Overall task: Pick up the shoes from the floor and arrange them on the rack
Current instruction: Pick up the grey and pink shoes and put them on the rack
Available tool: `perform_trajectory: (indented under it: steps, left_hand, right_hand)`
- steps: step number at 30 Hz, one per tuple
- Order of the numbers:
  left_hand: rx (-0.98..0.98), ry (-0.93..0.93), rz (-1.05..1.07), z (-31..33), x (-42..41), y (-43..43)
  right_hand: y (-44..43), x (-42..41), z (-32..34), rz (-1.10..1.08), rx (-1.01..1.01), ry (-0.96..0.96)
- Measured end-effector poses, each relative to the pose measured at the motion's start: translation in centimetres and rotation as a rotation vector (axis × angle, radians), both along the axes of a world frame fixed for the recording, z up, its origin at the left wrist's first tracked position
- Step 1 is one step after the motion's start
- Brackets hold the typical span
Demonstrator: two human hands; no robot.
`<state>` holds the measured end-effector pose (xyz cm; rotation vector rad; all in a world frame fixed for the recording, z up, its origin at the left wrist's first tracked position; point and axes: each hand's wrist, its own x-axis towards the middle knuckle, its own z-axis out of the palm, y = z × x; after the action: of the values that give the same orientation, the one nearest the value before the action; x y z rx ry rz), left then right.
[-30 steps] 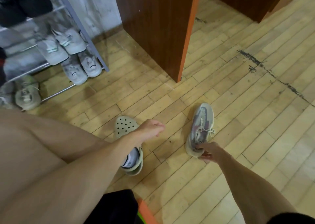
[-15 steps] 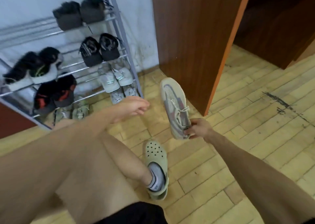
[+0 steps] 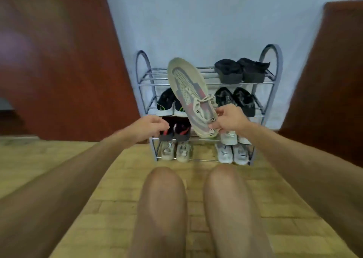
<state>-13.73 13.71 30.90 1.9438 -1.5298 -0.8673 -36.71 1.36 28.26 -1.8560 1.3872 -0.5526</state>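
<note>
My right hand [image 3: 228,120] grips the heel of a beige knit sneaker [image 3: 189,92] with grey and pink patches, holding it up in front of a chrome wire shoe rack [image 3: 272,85], toe pointing up and left. My left hand [image 3: 150,127] hovers in front of the rack's left side, fingers loosely curled, holding nothing. The rack's shelves carry several pairs: dark ones [image 3: 241,70] on the top right, black pairs on the second shelf, red-and-black shoes [image 3: 181,133] behind my left hand, pale sneakers [image 3: 232,153] at the bottom. The top shelf's left half is bare.
The rack stands against a pale wall [image 3: 196,22] between two reddish-brown wooden panels [image 3: 59,61]. My bare knees [image 3: 165,189] fill the lower middle, above a light wooden plank floor [image 3: 110,208].
I have turned to face the rack head-on. My right hand has carried the beige sneaker from the floor up in front of the rack. My left hand has moved toward the rack's left side.
</note>
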Motion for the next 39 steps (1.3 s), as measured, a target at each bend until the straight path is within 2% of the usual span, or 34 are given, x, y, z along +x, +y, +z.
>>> perform_trajectory:
  steps: [5,9,14,19,24,27,30,36,38,39]
  left_hand:
    - [0.067,-0.022,0.194,-4.0,10.8,6.6]
    - [0.123,0.099,0.4,-9.5,17.6,12.8]
    - [0.274,0.262,0.707,-20.2,21.5,22.3]
    - [0.468,0.509,1.064,-28.5,20.2,31.9]
    - [0.619,0.527,1.186,-35.3,18.9,38.3]
    - [0.601,0.566,1.299,-38.5,17.6,39.8]
    - [0.582,0.725,1.429,-40.4,15.6,40.0]
    - [0.474,0.771,1.519,-41.0,13.8,39.0]
    - [0.409,0.691,1.504,-40.2,13.7,38.6]
    - [0.398,0.57,1.475,-39.6,13.8,38.4]
  right_hand:
    - [2.6,13.9,-0.7,0.2,-0.067,0.229]
    - [7.7,22.5,-3.1,0.355,-0.143,0.477]
    - [14.2,28.3,-10.0,0.528,-0.067,0.606]
    - [19.0,29.4,-17.0,0.605,0.034,0.732]
    - [21.7,27.4,-21.9,0.627,0.147,0.782]
    - [22.7,26.0,-24.3,0.622,0.194,0.8]
    - [23.4,25.0,-25.4,0.636,0.214,0.85]
    - [24.7,23.7,-25.8,0.696,0.137,0.918]
    - [24.8,23.4,-25.5,0.706,0.111,0.938]
    - [24.7,23.3,-25.3,0.708,0.103,0.947]
